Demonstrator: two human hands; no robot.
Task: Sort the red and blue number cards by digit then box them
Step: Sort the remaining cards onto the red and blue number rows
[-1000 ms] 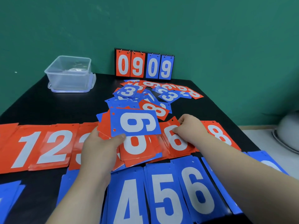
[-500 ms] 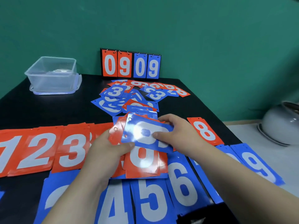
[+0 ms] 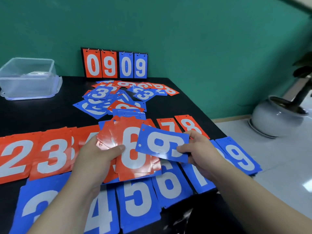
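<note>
The black worktop (image 3: 42, 112) carries a sort that is judged to be well past halfway but not finished. The near row of blue piles (image 3: 138, 200) reads 3, 4, 5, 6, 7 and 9 from left to right. Beyond it, the row of red piles (image 3: 50, 154) shows 2 and 3 at the left and 7 and 8 at the right; the middle is hidden by the hands. An unsorted heap (image 3: 118, 100) of mixed red and blue cards remains at far centre. The clear box (image 3: 28, 78) stands at the far left, well apart from the rows; no sorted pile is boxed yet. The scoreboard stand (image 3: 114, 65) reads 0909 at the far edge. The left hand (image 3: 94, 156) has its grip closed on a fan of red cards (image 3: 135, 149), thumb across the face; the top digit reads 6 or 8 under glare. The right hand (image 3: 200, 149) has its grip pinched on a single blue card (image 3: 162, 142), turned sideways and held above the rows near the blue 6 pile (image 3: 170, 181). Its digit is a 6 or a 9. Remaining work, as judged: place this card, clear the fan and heap, then box all piles. The blue 9 pile (image 3: 239, 156) lies at the right worktop edge and could slide off. Bare surface is available between the box and the red row.
</note>
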